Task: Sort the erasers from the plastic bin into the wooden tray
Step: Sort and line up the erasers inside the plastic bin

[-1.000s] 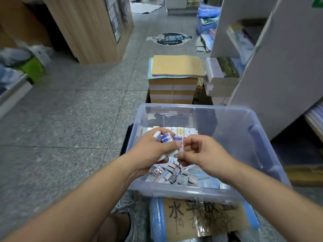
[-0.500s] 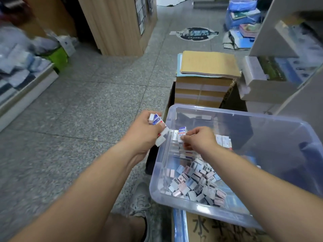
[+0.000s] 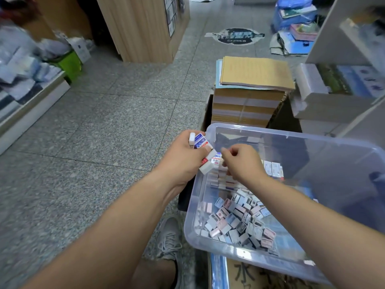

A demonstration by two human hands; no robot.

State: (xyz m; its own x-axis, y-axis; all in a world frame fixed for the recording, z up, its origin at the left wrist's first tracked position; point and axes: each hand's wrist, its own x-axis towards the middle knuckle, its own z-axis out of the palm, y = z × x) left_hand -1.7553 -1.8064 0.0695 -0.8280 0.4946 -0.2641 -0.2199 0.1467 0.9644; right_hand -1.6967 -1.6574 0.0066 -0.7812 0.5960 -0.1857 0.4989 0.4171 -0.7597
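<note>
Erasers (image 3: 239,222) heaped loose in the clear plastic bin (image 3: 291,136), left hand (image 3: 183,157) at the bin's left rim gripping several wrapped erasers (image 3: 200,142), right hand (image 3: 242,163) just beside it over the bin, fingers curled, pinching one small eraser (image 3: 216,159), grey sneaker (image 3: 168,238) on the speckled floor (image 3: 93,132) below

Left hand (image 3: 183,155) gripping several erasers (image 3: 200,141) at plastic bin (image 3: 291,136) rim, right hand (image 3: 241,161) pinching another eraser (image 3: 216,159) beside them
</note>
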